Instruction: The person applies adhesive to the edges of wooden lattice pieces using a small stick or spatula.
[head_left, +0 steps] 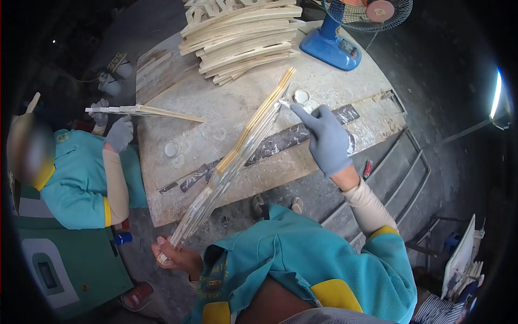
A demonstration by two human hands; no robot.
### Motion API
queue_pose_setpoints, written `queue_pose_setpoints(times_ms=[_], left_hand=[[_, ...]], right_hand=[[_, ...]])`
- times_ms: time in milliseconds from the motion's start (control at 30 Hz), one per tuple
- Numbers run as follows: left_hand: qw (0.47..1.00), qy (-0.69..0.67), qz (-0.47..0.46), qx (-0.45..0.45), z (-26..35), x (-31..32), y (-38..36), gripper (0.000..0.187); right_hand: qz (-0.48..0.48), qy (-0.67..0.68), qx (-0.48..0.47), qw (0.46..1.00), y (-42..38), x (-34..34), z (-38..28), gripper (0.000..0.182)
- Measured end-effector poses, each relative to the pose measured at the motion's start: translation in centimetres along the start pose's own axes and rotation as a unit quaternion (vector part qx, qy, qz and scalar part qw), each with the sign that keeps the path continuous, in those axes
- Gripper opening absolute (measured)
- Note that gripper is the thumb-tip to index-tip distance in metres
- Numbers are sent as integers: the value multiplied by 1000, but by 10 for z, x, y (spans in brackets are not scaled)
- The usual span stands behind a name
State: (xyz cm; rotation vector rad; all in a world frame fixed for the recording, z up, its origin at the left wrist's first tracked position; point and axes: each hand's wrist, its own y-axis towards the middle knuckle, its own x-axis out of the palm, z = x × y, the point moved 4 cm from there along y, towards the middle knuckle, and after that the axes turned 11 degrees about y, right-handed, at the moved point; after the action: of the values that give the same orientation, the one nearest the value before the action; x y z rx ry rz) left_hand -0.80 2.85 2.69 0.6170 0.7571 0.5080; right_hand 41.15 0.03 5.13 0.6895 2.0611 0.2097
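Observation:
My left hand (177, 255), bare, is closed around the near end of a long, bent wooden strip piece (245, 143). The piece slants up across the table edge, and its layered side is smeared white. Near its far end is my right hand (328, 140) in a grey glove. The index finger is stretched out, its white-coated tip at the strip's side; the other fingers are partly curled. Just beyond that fingertip sits a small round dish of white paste (301, 96). Whether the right palm hides anything cannot be seen.
A stack of curved wooden pieces (245, 43) and a blue fan (330, 46) stand at the back of the worktable (162, 202). At left, a co-worker's gloved hands (120, 132) hold another wooden piece (167, 113). A second white dish (171, 149) is nearby. Metal frames (399, 178) lie right.

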Motion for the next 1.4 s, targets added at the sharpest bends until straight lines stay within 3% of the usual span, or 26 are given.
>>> queue_pose_setpoints(times_ms=[33,67,200,267,433,500,533,633,667,800,867,967,1000,1133,1200,1300,1333,1367,1400], left_hand=[[990,-61,27,-120,15,1,6,31],[962,-120,55,-238,17,3,7,41],[965,-104,68,-232,18,-2,12,44],[959,-118,73,-245,16,0,10,42],[961,-116,76,-238,25,1,10,42],[960,-108,76,-246,25,3,8,42],[962,-112,74,-236,21,2,7,42],[965,-110,69,-229,20,0,5,42],[965,-107,64,-229,20,-1,4,42],[962,-121,71,-235,17,2,4,41],[964,-104,72,-233,17,1,4,41],[961,-100,76,-246,17,1,3,41],[961,-99,75,-246,16,-1,2,41],[962,-111,50,-246,19,0,4,39],[957,-118,43,-260,18,2,6,39],[948,-122,61,-288,-3,3,4,37],[991,63,87,-82,-4,0,7,36],[955,245,105,131,-1,2,2,34],[954,245,108,131,0,2,3,34]], right_hand=[[3,-9,-4,1000,5,-1,-11,67],[7,-17,-10,1000,9,-1,-18,64],[-23,-13,-44,999,-7,7,-35,61],[-44,58,-37,997,-6,3,-28,61],[3,21,-30,999,12,-1,-21,62],[-58,20,-42,997,-5,8,-35,64],[-44,38,-72,996,-11,9,-35,65],[-16,64,-34,997,11,-10,-14,56],[-11,10,-23,1000,18,-14,-11,53],[-22,10,-45,999,-2,-1,-21,53],[-82,102,-56,990,-12,3,-27,52],[-35,113,9,993,9,-8,-5,61],[-1,43,-4,999,15,-7,2,52],[-37,51,-20,998,-3,-2,-12,58],[-105,175,-44,978,-10,4,-14,53],[-49,291,40,955,-2,10,7,51],[-49,292,37,954,-2,16,10,51],[-8,271,32,962,-2,22,12,54],[34,250,26,967,-2,24,12,57]])
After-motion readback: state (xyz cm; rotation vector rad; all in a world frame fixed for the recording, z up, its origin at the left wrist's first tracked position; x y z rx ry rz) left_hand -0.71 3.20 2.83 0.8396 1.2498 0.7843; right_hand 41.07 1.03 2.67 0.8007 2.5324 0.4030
